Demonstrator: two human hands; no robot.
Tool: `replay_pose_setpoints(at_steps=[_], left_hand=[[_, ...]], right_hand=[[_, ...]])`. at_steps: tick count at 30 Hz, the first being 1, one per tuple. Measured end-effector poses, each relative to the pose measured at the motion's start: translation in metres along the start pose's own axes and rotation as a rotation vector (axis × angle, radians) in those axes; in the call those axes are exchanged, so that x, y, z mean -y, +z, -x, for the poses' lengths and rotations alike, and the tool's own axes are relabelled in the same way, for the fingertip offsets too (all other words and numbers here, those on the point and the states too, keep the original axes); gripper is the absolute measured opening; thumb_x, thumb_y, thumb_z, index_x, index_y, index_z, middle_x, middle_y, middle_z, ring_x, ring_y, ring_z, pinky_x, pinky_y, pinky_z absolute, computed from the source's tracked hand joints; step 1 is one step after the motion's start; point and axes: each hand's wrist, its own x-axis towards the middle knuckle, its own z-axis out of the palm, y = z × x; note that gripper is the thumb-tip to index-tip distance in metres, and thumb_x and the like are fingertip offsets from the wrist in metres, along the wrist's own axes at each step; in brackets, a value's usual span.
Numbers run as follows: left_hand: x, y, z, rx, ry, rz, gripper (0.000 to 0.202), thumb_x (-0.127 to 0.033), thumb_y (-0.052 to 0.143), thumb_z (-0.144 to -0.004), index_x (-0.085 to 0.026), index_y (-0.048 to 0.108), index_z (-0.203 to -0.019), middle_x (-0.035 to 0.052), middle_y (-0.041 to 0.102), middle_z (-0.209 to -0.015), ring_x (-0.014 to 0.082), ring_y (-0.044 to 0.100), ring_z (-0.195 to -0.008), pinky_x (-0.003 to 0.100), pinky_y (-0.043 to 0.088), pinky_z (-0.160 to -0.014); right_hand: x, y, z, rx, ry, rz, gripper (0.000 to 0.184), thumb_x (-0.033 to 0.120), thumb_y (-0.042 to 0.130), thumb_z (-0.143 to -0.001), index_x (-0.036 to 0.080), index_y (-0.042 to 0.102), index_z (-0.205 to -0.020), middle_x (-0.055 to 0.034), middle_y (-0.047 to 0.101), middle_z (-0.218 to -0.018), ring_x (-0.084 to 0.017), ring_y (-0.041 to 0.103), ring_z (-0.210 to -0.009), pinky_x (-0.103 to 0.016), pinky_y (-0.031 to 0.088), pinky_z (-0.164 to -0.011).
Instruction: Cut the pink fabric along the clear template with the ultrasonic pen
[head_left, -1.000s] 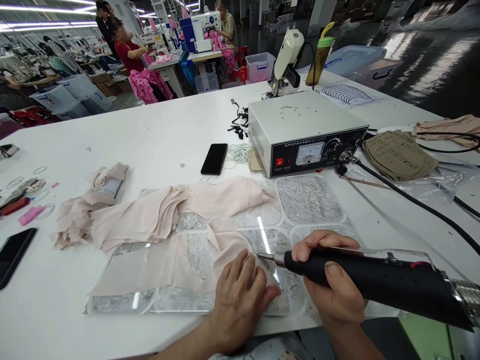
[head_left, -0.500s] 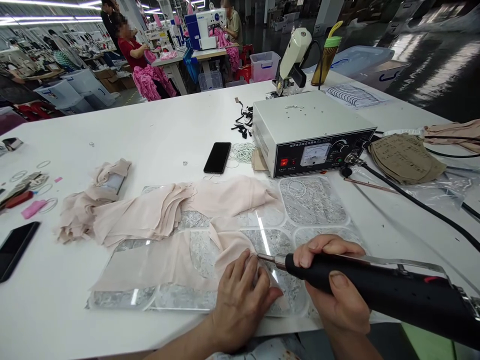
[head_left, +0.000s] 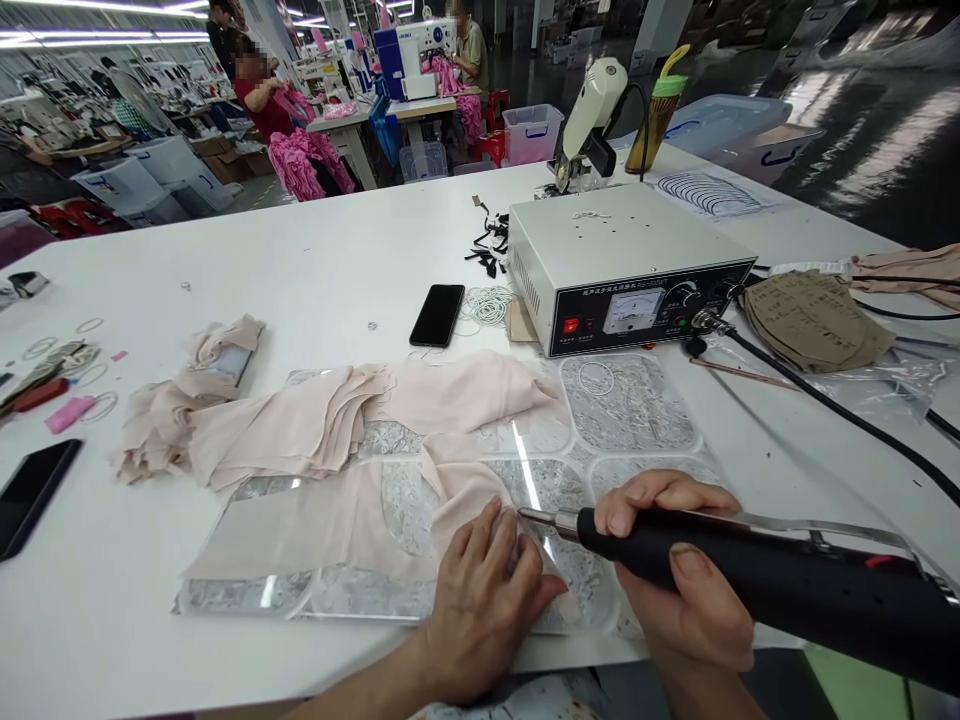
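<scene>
My right hand [head_left: 682,560] is wrapped round a black handheld ultrasonic welder [head_left: 795,580] with a metal lever and a narrow metal tip. The tip points left and reaches the edge of a thin beige fabric piece [head_left: 461,485], beside my left fingertips. My left hand [head_left: 487,585] lies on that fabric with bent, slightly parted fingers, pressing it onto a clear-topped, marble-patterned board [head_left: 352,597]. Whether the tip touches the cloth I cannot tell. Another flat beige piece [head_left: 300,525] lies left of my hand, and a stack of beige pieces [head_left: 277,430] lies behind it.
A control box [head_left: 637,230] with a lit red switch stands behind the board, its black cable [head_left: 832,400] running along the right. A phone [head_left: 436,315] lies left of the box, another phone [head_left: 34,495] at far left. Co-workers sit beyond the white table [head_left: 315,270].
My right hand and the welder have shifted slightly to the right, drawing the tip a little away from my left fingers. My left hand stays on the fabric.
</scene>
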Motion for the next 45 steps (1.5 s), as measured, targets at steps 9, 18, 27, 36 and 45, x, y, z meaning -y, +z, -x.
replay_pose_setpoints(at_steps=[9,18,27,36,45], left_hand=[[0.0008,-0.0003,-0.0014,-0.005,0.011,-0.002,0.026,-0.038,0.064,-0.090,-0.013,0.063,-0.097,0.0138,0.069,-0.111,0.0324,0.063,-0.111,0.040,0.054,-0.084],[0.0008,0.0022,0.0021,0.000,-0.004,0.009,0.027,-0.038,0.066,-0.089,-0.013,0.063,-0.097,0.0145,0.068,-0.113,0.0331,0.062,-0.113,0.040,0.053,-0.086],[-0.0005,0.0008,-0.0012,-0.010,0.001,0.019,0.025,-0.037,0.060,-0.093,-0.012,0.063,-0.097,0.0149,0.068,-0.111,0.0332,0.062,-0.112,0.041,0.053,-0.085],[-0.0004,0.0005,-0.0015,-0.011,0.004,0.025,0.026,-0.037,0.061,-0.092,-0.012,0.063,-0.097,0.0154,0.068,-0.109,0.0340,0.064,-0.110,0.041,0.054,-0.084],[-0.0010,-0.0007,-0.0027,-0.021,0.020,-0.007,0.028,-0.038,0.053,-0.097,-0.012,0.063,-0.095,0.0149,0.068,-0.107,0.0324,0.064,-0.109,0.041,0.056,-0.083]], right_hand=[[-0.0021,0.0003,0.0026,0.025,-0.002,0.007,0.013,0.025,0.058,-0.081,0.022,0.058,-0.094,-0.0012,0.053,-0.085,-0.011,0.057,-0.061,-0.031,0.053,-0.055],[-0.0013,0.0011,0.0027,0.029,-0.008,-0.019,0.013,0.024,0.057,-0.082,0.022,0.058,-0.095,-0.0010,0.053,-0.085,-0.011,0.058,-0.062,-0.030,0.053,-0.054],[-0.0030,-0.0014,0.0038,0.041,-0.023,0.002,0.014,0.024,0.058,-0.081,0.021,0.058,-0.095,-0.0011,0.054,-0.086,-0.011,0.058,-0.061,-0.032,0.054,-0.054],[-0.0034,-0.0014,0.0019,0.051,-0.035,0.016,0.012,0.025,0.059,-0.082,0.021,0.057,-0.093,-0.0007,0.054,-0.085,-0.011,0.059,-0.061,-0.031,0.055,-0.055],[-0.0049,-0.0019,-0.0009,-0.018,-0.055,0.018,0.010,0.024,0.059,-0.077,0.020,0.058,-0.087,-0.0003,0.055,-0.081,-0.012,0.058,-0.058,-0.032,0.053,-0.053]])
